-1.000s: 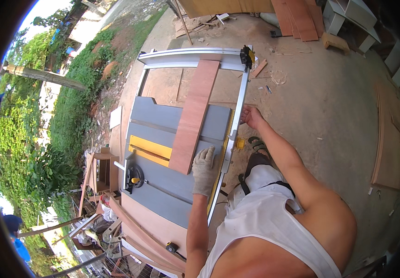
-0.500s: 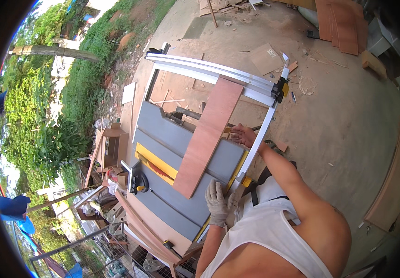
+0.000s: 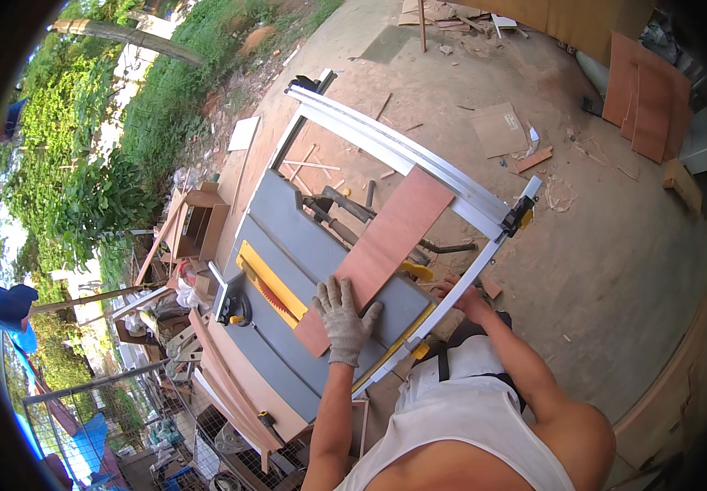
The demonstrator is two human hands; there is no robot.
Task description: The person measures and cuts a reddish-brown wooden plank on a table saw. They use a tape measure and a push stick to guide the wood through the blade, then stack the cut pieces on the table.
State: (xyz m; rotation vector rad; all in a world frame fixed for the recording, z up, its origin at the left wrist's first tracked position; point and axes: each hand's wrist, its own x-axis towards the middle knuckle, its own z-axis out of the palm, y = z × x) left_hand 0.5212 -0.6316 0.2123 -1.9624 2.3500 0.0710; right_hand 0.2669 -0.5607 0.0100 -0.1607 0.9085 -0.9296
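A reddish-brown wooden board (image 3: 398,233) lies slantwise across the grey table saw (image 3: 272,204), its far end over the white metal rail. Beside the board's near end, the red toothed saw blade (image 3: 265,288) stands up through a yellow insert plate (image 3: 249,260). My left hand (image 3: 342,321), in a pale knitted glove, rests flat on the board's near end with its fingers spread. Bare, my right hand (image 3: 464,298) is low by the side rail (image 3: 468,282), close to a yellow part under the table edge. That rail partly covers its fingers, which look loosely extended.
A black mitre gauge (image 3: 235,309) sits at the saw's left edge. Long wood strips (image 3: 227,380) and a tape measure (image 3: 266,418) lie at the lower left. Plywood sheets (image 3: 644,102) lean at the far right. Offcuts (image 3: 533,159) and a cardboard piece (image 3: 498,129) litter the concrete floor.
My left hand has moved from the table's near edge onto the board. My right hand has drawn back from the board's side toward the rail. The view has shifted a little.
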